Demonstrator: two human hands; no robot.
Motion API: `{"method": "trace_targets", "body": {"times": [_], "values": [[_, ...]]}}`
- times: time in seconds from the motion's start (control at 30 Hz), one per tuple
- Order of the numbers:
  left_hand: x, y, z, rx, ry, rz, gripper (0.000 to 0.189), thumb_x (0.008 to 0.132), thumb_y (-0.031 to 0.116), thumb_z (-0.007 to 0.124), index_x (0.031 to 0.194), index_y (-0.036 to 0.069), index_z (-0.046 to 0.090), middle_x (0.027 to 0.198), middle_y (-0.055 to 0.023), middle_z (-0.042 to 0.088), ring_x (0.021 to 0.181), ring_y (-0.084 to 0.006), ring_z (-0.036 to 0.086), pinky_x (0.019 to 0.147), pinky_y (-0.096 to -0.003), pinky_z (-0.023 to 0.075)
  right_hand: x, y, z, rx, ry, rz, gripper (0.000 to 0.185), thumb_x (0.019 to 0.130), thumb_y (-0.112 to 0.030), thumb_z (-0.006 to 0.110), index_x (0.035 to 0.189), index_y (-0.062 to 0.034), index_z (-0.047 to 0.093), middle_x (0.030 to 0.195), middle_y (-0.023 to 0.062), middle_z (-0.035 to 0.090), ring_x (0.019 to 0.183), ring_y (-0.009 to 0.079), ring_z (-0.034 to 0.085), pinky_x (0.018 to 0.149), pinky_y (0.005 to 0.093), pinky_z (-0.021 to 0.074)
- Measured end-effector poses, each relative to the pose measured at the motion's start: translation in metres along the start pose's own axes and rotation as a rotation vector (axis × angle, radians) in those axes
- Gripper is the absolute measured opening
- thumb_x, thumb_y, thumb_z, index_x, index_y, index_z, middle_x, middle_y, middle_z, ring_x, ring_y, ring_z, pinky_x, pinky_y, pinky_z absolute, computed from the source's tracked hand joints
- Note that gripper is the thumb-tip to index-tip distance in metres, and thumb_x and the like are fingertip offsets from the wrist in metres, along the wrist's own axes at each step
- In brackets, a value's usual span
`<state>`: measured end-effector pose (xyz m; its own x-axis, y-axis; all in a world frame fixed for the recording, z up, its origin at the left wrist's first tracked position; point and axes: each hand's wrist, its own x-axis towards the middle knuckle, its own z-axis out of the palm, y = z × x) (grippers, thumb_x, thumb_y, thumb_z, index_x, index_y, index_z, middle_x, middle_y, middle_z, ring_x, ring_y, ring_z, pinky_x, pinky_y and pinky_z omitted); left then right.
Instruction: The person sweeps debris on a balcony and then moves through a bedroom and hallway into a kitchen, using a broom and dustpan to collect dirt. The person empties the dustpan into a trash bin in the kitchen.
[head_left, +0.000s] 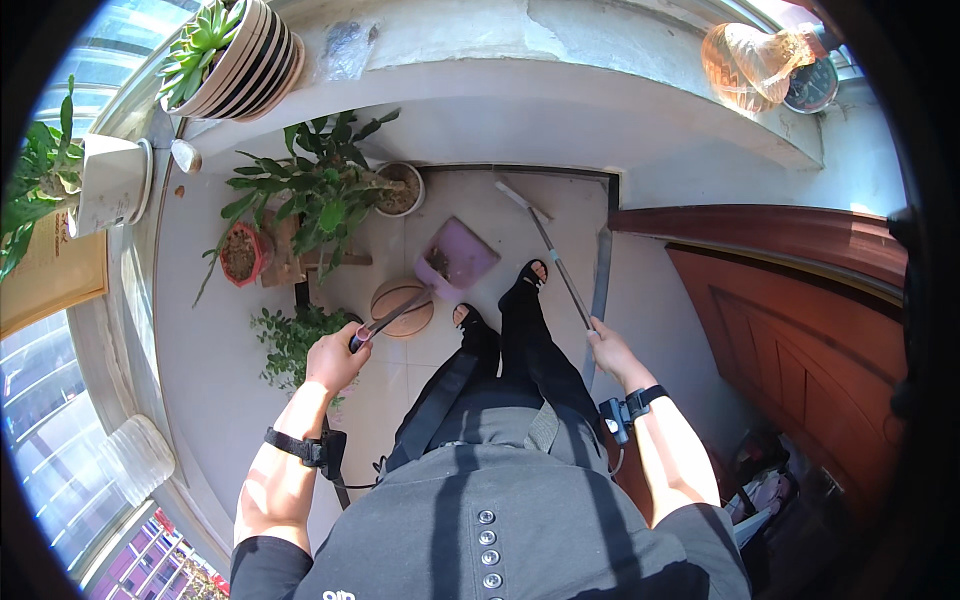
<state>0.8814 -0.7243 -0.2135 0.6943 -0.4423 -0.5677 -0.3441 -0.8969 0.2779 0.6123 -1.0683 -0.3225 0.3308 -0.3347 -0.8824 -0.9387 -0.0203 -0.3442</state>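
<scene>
My left hand (337, 358) is closed around the handle of a long-handled purple dustpan (466, 253), whose pan rests on the tiled floor with some dark debris inside. In my right hand (616, 351) is the metal handle of a broom or floor squeegee (522, 200); its long narrow head lies on the floor near the far wall, to the right of the dustpan. A basketball (403, 307) sits just left of my feet, partly behind the dustpan's handle.
Leafy potted plants (330, 195) stand at the left, one in a red pot (242, 255). A striped succulent pot (247, 64) and a glass jar (739, 66) are on the ledge. A reddish-brown wooden door (795, 352) is at right. A plastic container (139, 459) stands lower left.
</scene>
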Motion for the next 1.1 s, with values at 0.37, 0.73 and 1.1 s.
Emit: {"method": "trace_targets", "body": {"times": [0.37,0.73,1.1], "values": [[0.003,0.006,0.007,0.107,-0.014,0.121,0.017,0.079,0.029,0.059,0.089,0.015,0.059,0.07,-0.012,0.063,0.069,-0.0334,0.061,0.06,-0.0429,0.0474,-0.04,-0.018,0.011,0.343,-0.414,0.161,0.044,0.097,-0.02,0.036,0.14,-0.0123,0.031,0.064,-0.0031,0.042,0.045,0.0059,0.034,0.044,0.0197,0.0329],[-0.021,-0.018,0.018,-0.028,0.06,0.078,0.022,0.078,0.031,0.06,0.093,0.016,0.062,0.072,-0.0136,0.063,0.073,-0.0345,0.061,0.064,-0.0426,0.0482,-0.068,0.019,-0.017,-0.67,0.159,-0.085,0.048,0.09,-0.033,0.047,0.132,-0.0109,0.043,0.105,0.0185,0.062,0.099,0.0363,0.057,0.089,0.0419,0.0435],[-0.02,-0.028,0.016,0.008,0.036,0.195,0.022,0.077,0.028,0.061,0.094,0.013,0.061,0.073,-0.0149,0.063,0.073,-0.0359,0.06,0.064,-0.0418,0.0471,-0.126,0.089,-0.052,-0.125,-0.038,0.309,0.056,0.086,-0.014,0.053,0.138,-0.0115,0.032,0.108,0.0124,0.06,0.078,0.0159,0.064,0.062,0.0287,0.0514]]}}
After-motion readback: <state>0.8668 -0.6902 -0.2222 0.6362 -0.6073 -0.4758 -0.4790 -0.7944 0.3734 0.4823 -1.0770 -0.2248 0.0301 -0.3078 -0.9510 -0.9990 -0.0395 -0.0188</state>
